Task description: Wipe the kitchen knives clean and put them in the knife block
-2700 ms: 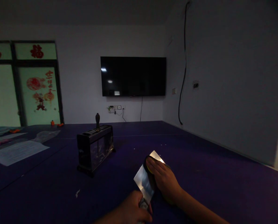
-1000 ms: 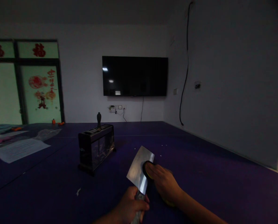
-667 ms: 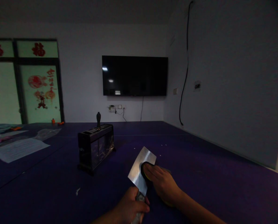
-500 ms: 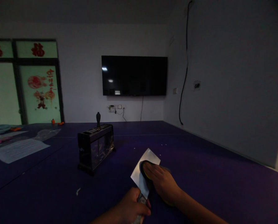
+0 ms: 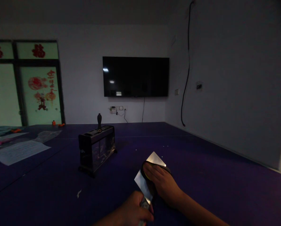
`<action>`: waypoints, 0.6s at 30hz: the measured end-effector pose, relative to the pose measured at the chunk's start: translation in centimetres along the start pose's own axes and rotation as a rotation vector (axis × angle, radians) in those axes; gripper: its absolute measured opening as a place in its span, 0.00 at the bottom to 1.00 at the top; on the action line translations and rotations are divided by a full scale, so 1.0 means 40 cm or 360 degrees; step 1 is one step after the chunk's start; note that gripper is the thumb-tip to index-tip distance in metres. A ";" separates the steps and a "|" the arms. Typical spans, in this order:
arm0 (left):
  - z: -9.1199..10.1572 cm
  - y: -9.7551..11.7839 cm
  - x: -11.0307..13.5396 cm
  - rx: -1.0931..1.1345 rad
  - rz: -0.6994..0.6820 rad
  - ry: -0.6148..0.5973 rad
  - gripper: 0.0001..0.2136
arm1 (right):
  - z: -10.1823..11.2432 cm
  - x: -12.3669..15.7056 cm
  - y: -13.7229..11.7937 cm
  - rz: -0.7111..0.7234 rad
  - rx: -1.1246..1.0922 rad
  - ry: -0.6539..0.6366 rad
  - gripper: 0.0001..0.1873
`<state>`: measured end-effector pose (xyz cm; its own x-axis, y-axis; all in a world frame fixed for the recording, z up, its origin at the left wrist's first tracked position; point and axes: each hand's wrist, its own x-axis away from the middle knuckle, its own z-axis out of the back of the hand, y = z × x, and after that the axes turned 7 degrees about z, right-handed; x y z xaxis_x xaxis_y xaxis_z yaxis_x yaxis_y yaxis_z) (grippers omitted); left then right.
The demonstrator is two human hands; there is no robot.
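My left hand (image 5: 137, 208) is wrapped around the patterned handle (image 5: 144, 204) of a cleaver. Its broad, shiny blade (image 5: 141, 183) points away from me and slightly right, above the purple tabletop. My right hand (image 5: 162, 182) presses a dark cloth (image 5: 167, 169) with some yellow on it against the blade, fingers laid together over it. The cloth and hand cover the middle of the blade. To the left of my hands stands a black-framed knife holder (image 5: 104, 150) with clear sides, and a black handle (image 5: 99, 121) sticks up from its top.
Printed paper (image 5: 22, 151) and crumpled clear plastic (image 5: 46, 135) lie at the left. A white scrap (image 5: 79, 193) rests near the holder, and a few tiny bits lie beyond the blade. A television (image 5: 135, 77) hangs on the far wall; a cable (image 5: 186, 84) dangles on the right wall.
The cleaver has shifted slightly right and tilted, so its blade catches more light. My right hand and the cloth have moved a little on the blade; my left hand keeps its hold.
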<state>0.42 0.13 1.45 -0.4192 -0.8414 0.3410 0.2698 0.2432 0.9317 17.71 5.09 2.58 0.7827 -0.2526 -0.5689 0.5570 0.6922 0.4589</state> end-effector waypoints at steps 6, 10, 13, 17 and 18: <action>-0.003 0.003 0.001 0.0044 0.0037 0.0015 0.10 | -0.001 0.001 -0.002 0.0026 -0.0014 -0.0004 0.25; -0.002 0.000 0.003 0.0113 -0.0025 0.0047 0.11 | -0.002 0.001 -0.005 0.0035 -0.0021 0.0028 0.24; -0.003 -0.007 -0.003 0.0185 -0.0054 0.0063 0.11 | 0.001 0.001 -0.007 0.0035 -0.0036 0.0023 0.23; -0.006 -0.016 -0.012 0.0246 -0.0069 0.0102 0.12 | 0.013 -0.004 -0.010 0.0061 -0.0065 -0.0020 0.23; -0.006 -0.017 -0.013 0.0249 -0.0064 0.0106 0.12 | 0.016 -0.005 -0.011 0.0061 -0.0073 -0.0032 0.23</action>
<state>0.65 0.29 0.62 -0.3673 -0.8808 0.2988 0.1138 0.2763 0.9543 17.49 4.40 2.93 0.8090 -0.2386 -0.5372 0.5134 0.7319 0.4481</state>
